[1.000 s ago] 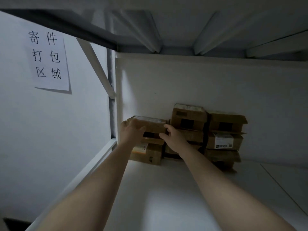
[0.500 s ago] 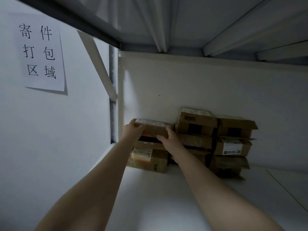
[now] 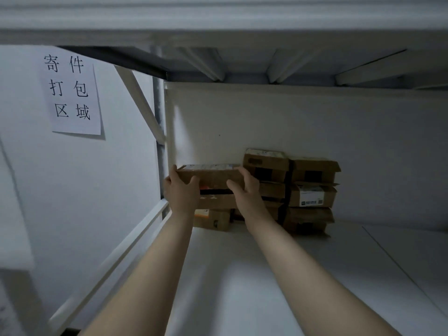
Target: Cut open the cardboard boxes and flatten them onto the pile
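Clasping top box's point(image 3: 213, 177) ends, left hand point(image 3: 181, 194) near post point(image 3: 158, 154), right hand point(image 3: 246, 191) beside neighbouring stack point(image 3: 312, 195)

Boxes stacked at the back of a shelf, with both hands on the topmost one.

The left hand point(image 3: 180, 192) grips the left end of the top box point(image 3: 213, 175) and the right hand point(image 3: 244, 190) grips its right end. Below the hands, a second box point(image 3: 218, 202) lies under it, and a third box point(image 3: 213, 219) sits on the shelf board point(image 3: 242, 275). Just right of the right hand, the neighbouring stack point(image 3: 312, 195) stands touching this one. Behind the hands and all the boxes is the back panel point(image 3: 291, 122). Left of the left hand rises the shelf post point(image 3: 158, 117), and further left a paper sign point(image 3: 72, 93) hangs on the wall point(image 3: 84, 190). The upper shelf point(image 3: 218, 20) runs overhead.
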